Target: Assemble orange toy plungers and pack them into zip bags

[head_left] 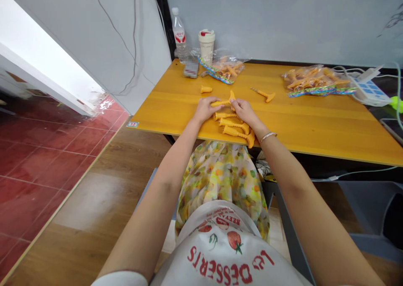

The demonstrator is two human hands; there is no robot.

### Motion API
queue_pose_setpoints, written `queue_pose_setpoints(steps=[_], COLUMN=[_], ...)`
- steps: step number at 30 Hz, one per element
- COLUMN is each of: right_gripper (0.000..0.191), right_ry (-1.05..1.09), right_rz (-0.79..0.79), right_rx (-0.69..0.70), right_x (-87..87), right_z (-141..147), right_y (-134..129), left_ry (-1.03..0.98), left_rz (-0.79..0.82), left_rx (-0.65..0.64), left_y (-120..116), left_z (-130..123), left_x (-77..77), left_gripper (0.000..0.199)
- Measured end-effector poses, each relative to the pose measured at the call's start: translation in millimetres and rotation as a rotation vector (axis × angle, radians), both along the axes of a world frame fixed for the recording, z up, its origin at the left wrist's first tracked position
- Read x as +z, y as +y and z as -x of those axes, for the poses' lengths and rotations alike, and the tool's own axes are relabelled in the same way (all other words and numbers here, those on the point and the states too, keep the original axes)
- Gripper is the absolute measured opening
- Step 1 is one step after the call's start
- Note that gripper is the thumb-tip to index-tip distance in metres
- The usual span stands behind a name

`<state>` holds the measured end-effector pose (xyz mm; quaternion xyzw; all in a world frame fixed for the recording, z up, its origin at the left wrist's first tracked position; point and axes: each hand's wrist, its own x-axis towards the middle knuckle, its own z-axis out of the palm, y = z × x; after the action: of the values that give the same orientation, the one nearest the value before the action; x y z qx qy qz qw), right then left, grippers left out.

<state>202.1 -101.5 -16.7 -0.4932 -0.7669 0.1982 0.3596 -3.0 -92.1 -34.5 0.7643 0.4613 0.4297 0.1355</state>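
left hand (pixel 205 110) and right hand (pixel 243 112) pinch one orange plastic part (pixel 221 103)
fingers are curled on it, just above the bench (pixel 315 128)

"What stands at the back corner of the surface (pixel 315 139)?"

"A plastic water bottle (pixel 179 34) with a red label, just beside a cream tumbler (pixel 206 47) with a dark red lid."

"And off to the right?"

"A white power strip (pixel 370 92) with blue switches, trailing cables."

"Below?"

"Wood-look flooring (pixel 94 202) meeting red tile (pixel 37 160), a floral skirt (pixel 220 181), and a white apron (pixel 220 252) lettered in red."
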Motion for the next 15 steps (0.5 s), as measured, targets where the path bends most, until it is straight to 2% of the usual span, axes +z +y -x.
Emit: queue_pose_setpoints(steps=[8, 15], right_gripper=[0.057, 0.060], right_ry=[0.019, 0.037], right_rz=[0.038, 0.064], right_rx=[-0.006, -0.008], right_x=[4.6, 0.3], right_z=[2.2, 1.2], right_y=[-3.0, 0.6], left_ry=[-0.016, -0.027], left_rz=[-0.020, -0.032], left_rx=[-0.017, -0.032], left_y=[2.9, 4.4], left_z=[0.4, 0.7], left_x=[-2.7, -5.3], left_gripper=[0.026, 0.026])
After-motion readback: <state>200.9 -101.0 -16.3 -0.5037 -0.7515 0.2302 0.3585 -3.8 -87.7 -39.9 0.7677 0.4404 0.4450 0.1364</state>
